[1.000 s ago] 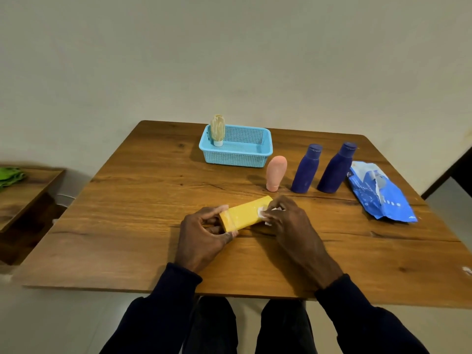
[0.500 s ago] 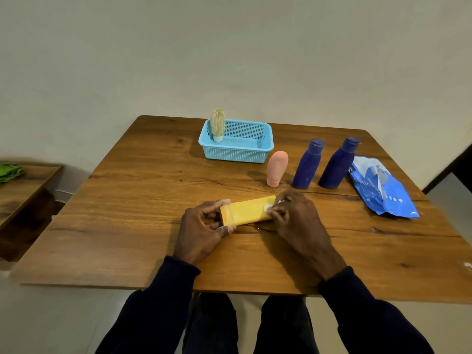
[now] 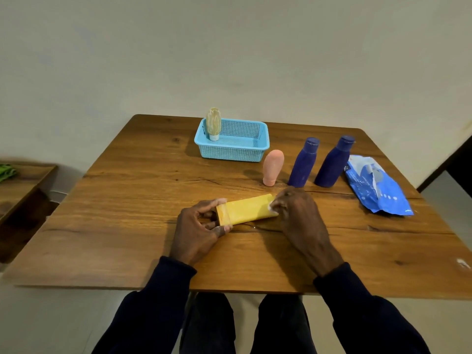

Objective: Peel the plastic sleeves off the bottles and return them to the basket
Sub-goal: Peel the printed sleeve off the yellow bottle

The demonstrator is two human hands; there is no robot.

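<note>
Both hands are gripping the yellow bottle lying across mid-frame on the worktop, our left hand pinching its near-left end, our right hand its far-right end.

- A crumpled blue plastic bag is seen lying on the wooden table, near its right edge.
- A green object is laid on a low wooden side table at the left.

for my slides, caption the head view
Both hands grip a yellow tube on the table, left hand and right hand.
</note>
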